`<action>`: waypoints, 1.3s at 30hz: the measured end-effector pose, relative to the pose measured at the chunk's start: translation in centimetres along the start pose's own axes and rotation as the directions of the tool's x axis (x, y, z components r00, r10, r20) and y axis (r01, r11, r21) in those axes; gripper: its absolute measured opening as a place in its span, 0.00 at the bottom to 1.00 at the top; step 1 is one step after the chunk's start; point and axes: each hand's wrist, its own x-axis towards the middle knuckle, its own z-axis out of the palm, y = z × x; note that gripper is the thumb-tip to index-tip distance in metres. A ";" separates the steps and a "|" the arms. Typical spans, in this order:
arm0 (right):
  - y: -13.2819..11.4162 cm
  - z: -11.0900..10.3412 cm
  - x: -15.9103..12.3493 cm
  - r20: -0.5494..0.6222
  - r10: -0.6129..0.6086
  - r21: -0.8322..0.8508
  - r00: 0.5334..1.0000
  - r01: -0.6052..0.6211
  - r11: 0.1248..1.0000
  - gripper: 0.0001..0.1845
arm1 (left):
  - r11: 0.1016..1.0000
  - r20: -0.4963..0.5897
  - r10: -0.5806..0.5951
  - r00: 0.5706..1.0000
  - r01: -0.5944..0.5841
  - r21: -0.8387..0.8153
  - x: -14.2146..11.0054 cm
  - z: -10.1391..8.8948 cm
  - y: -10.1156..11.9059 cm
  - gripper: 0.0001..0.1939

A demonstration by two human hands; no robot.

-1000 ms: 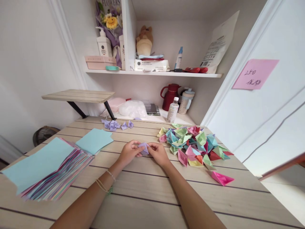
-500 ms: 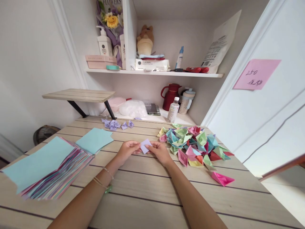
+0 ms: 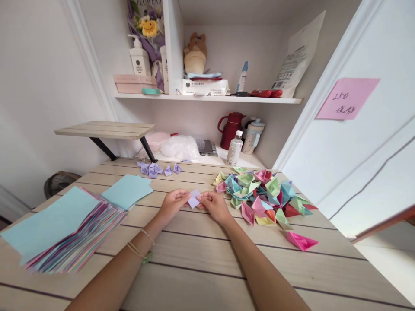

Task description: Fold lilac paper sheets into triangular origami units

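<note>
A small folded piece of lilac paper [image 3: 194, 199] is held between my two hands, just above the middle of the table. My left hand [image 3: 175, 201] pinches its left corner between thumb and fingers. On the other side, my right hand [image 3: 214, 204] grips its right edge, the thumb lying close to the paper. Several small lilac folded pieces [image 3: 152, 169] lie farther back, to the left. To the right of my right hand spreads a heap of folded paper boats [image 3: 256, 190] in many colours, with a bright pink boat [image 3: 302, 241] apart at its front.
A fanned stack of coloured paper [image 3: 81, 233] and loose blue sheets [image 3: 128, 191] lie at the left. Behind them stands a small raised shelf [image 3: 106, 129]. A plastic bottle [image 3: 234, 149] and a red jug [image 3: 231, 129] stand at the back.
The view has shifted slightly. My right thumb has moved off the middle of the lilac paper towards its right edge; both hands still hold it.
</note>
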 end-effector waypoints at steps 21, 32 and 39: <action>0.1 -0.2 0.0 -0.010 -0.117 -0.011 0.993 0.117 0.993 0.22 | 0.974 0.132 0.207 0.969 -0.216 0.059 -0.6 0.1 0.5 0.21; -0.1 -0.5 -0.2 0.135 -0.116 0.070 0.984 0.107 0.992 0.27 | 0.980 0.085 0.133 0.987 -0.144 0.136 0.2 -1.5 0.0 0.18; -0.1 -0.6 -0.4 0.137 -0.120 0.043 0.983 0.115 0.992 0.24 | 0.976 0.071 0.159 0.985 -0.168 0.138 -0.1 -1.3 0.6 0.13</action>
